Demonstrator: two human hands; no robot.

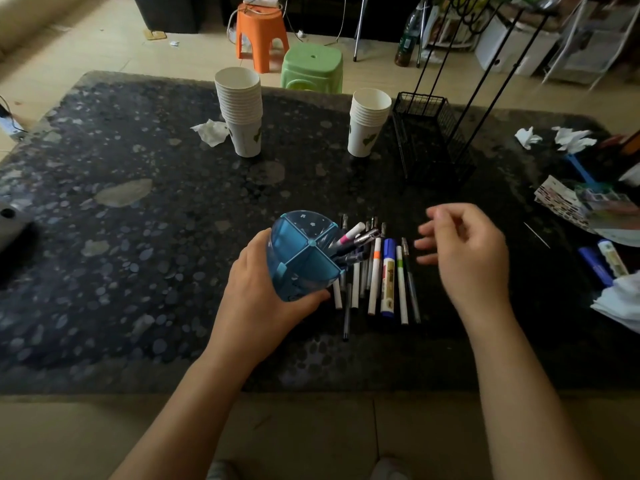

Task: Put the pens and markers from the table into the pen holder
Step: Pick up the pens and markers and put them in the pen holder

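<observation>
A round blue pen holder (302, 252) with four compartments is tilted to the right, and my left hand (258, 296) grips its side. Several pens stick out of its right compartment, one with a pink band (349, 235). On the dark table beside it lie several pens and markers in a row, among them a thick blue-and-white marker (388, 277) and a thin white pen with an orange band (374, 275). My right hand (465, 252) hovers just right of the row, fingers apart and slightly blurred, holding nothing.
Two stacks of paper cups (242, 110) (367, 121) stand at the back, a black wire basket (431, 140) to their right. Crumpled tissues (573, 138), papers and two more markers (604, 259) lie at the right edge. A grey object (10, 221) sits at the left edge.
</observation>
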